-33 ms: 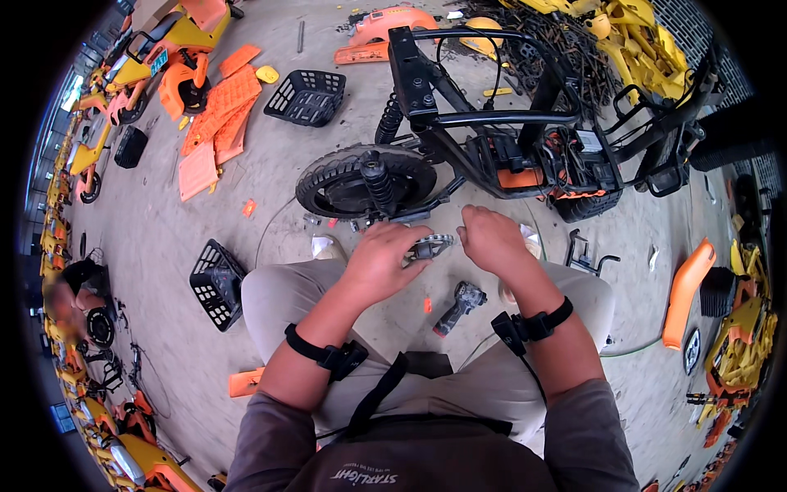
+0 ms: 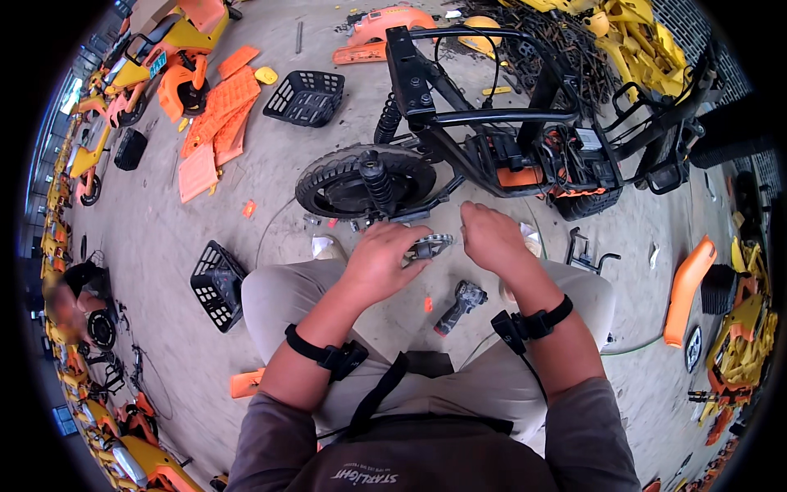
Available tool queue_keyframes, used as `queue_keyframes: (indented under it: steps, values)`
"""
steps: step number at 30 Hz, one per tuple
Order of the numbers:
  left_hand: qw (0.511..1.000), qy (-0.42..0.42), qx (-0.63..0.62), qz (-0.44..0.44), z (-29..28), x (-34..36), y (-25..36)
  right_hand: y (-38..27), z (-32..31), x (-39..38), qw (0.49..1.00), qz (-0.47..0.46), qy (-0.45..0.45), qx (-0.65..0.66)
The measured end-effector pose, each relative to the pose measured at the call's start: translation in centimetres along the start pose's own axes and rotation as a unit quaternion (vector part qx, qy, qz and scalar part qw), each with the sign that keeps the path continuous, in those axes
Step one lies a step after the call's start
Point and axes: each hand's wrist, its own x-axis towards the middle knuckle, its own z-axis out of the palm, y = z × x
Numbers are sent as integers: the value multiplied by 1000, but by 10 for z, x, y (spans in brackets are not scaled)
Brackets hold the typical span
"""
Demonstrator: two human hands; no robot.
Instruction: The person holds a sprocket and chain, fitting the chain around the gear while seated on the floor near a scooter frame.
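My left hand (image 2: 381,258) grips a silvery, toothed metal part (image 2: 434,244) above the floor between my knees. My right hand (image 2: 489,238) is held just to its right, fingers curled closed, and whatever may be inside them is hidden. Beyond both hands, a black scooter frame (image 2: 443,115) lies over the ground with its tyred wheel (image 2: 316,189) and shock absorber (image 2: 377,180) nearest me. A grey cordless power tool (image 2: 463,303) lies on the floor below my hands.
Black baskets (image 2: 213,291) (image 2: 303,98) lie left and behind. Orange panels (image 2: 689,287) (image 2: 221,115), yellow panels (image 2: 656,57) and dark scrap metal (image 2: 557,57) surround the area. Scooters (image 2: 147,57) line the left; a blurred person (image 2: 70,303) is there. A small black bracket (image 2: 582,254) lies right.
My right hand has shifted very slightly upward. Otherwise almost nothing differs.
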Motion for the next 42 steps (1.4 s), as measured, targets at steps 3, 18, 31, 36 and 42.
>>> queue_keyframes:
  steps: [3,18,31,36,42]
  values:
    - [1000,6,13,12,4,-2,-1,5,2,1,1000,-10,-6,1]
    - [1000,25,17,-1,6,-3,3,4,6,3,997,-13,-72,9]
    - [998,62,-10,-2,-2,-2,6,3,19,0,928,-101,-358,-29]
    - [996,84,-25,-13,-8,-5,11,-4,69,-9,920,-129,-369,45]
    - [995,97,-28,16,-18,1,17,-2,175,-3,938,5,-327,119]
